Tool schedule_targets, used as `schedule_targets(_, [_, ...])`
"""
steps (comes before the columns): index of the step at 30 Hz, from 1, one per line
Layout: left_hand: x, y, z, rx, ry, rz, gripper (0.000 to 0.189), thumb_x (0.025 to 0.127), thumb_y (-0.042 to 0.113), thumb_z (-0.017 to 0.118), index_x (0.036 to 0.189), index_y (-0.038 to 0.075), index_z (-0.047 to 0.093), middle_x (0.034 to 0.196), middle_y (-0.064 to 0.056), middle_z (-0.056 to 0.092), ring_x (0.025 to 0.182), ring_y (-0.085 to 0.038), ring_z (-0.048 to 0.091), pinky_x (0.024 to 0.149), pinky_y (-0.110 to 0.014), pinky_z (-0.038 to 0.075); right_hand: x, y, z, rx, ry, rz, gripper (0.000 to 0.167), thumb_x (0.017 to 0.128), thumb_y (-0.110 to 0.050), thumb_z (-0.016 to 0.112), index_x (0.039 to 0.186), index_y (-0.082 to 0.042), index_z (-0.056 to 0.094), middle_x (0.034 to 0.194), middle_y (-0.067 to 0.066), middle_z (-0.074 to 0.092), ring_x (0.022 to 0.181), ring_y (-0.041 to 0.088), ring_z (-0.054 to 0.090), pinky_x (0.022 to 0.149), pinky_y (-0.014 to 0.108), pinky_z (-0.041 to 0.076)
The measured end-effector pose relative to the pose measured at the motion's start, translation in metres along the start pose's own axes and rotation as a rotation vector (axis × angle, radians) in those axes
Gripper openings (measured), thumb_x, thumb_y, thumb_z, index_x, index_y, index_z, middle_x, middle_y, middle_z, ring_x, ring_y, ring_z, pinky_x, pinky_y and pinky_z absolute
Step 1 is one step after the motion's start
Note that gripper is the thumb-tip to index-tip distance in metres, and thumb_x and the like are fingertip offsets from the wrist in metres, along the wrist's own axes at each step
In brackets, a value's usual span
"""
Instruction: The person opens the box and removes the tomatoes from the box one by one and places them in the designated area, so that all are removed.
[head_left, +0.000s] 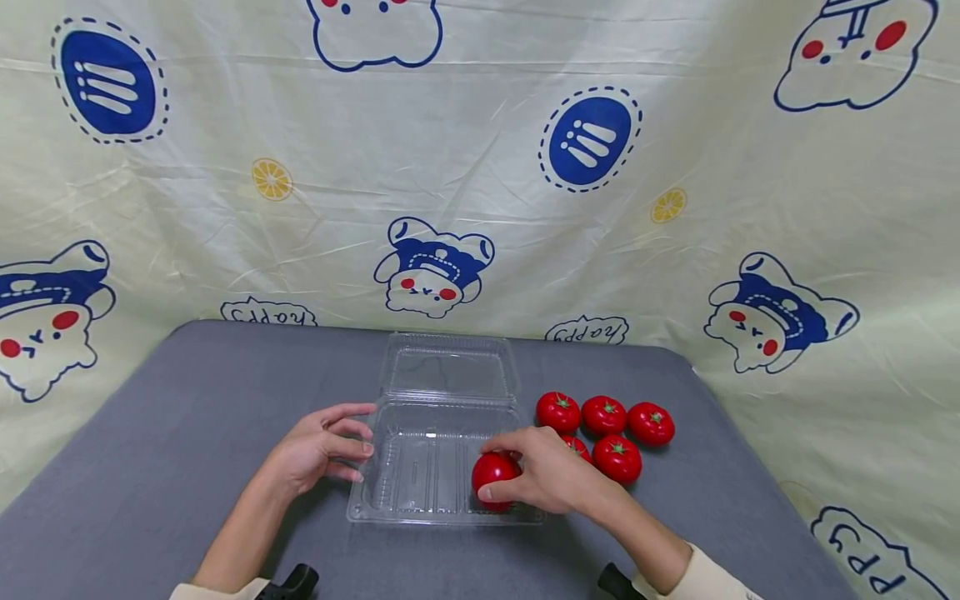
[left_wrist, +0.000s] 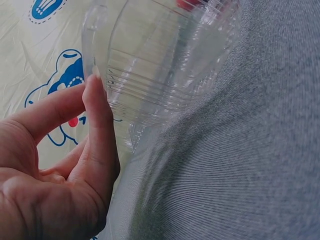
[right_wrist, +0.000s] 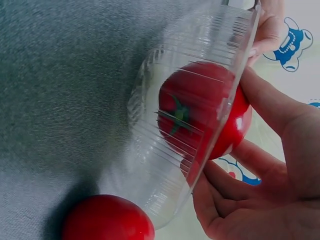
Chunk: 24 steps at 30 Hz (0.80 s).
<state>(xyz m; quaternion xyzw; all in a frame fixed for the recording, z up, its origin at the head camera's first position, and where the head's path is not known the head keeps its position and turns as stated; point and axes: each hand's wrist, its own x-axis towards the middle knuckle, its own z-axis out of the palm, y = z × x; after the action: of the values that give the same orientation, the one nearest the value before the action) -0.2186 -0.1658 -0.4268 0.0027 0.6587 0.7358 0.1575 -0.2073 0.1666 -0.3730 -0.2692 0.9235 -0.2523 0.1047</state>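
A clear plastic clamshell box (head_left: 412,467) lies with its lid (head_left: 450,371) folded back, away from me. My right hand (head_left: 551,471) grips a red tomato (head_left: 497,477) between thumb and fingers, inside the box at its near right corner. Through the clear wall in the right wrist view, the tomato's green stem end (right_wrist: 179,115) faces sideways. At the box's left side is my left hand (head_left: 315,446), fingers loosely extended; in the left wrist view its fingertips (left_wrist: 95,85) touch the rim. Several more tomatoes (head_left: 617,459) sit right of the box, one partly hidden behind my right hand.
A grey cloth-covered table (head_left: 187,433) carries everything. Behind it hangs a pale printed curtain (head_left: 480,183) with blue cartoon figures, which also runs down both sides. One loose tomato (right_wrist: 107,220) lies close outside the box wall in the right wrist view.
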Motion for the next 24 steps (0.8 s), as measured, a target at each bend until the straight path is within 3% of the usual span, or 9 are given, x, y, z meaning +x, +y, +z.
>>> schedule_targets(8, [0.0,0.0,0.0,0.001,0.003,0.0,0.07,0.083,-0.007,0.071,0.148,-0.003,0.043,0.093,-0.002,0.065,0.069,-0.014,0.066,0.056,-0.033,0.062,0.0,-0.006,-0.007,0.012,0.077,0.014,0.056,0.079,-0.038,0.086,0.127,-0.013,0.071,0.11,0.0,0.072,0.095,0.018,0.062,0.066,0.024,0.058])
schedule_targets(15, [0.0,0.0,0.0,0.002,0.005,-0.005,0.07,0.083,-0.007,0.071,0.148,-0.003,0.044,0.094,-0.002,0.065,0.069,-0.014,0.066,0.056,-0.033,0.062,0.0,-0.01,-0.01,0.066,0.161,0.066,0.053,0.077,-0.036,0.088,0.123,-0.016,0.072,0.11,0.001,0.073,0.095,0.019,0.064,0.067,0.028,0.06])
schedule_targets(24, [0.0,0.0,-0.001,0.0,0.012,-0.006,0.07,0.082,-0.007,0.072,0.147,-0.002,0.045,0.093,-0.002,0.065,0.069,-0.014,0.066,0.056,-0.034,0.062,0.003,-0.009,-0.012,0.114,0.206,0.114,0.052,0.074,-0.033,0.09,0.12,-0.022,0.069,0.115,0.002,0.067,0.102,0.023,0.064,0.068,0.031,0.061])
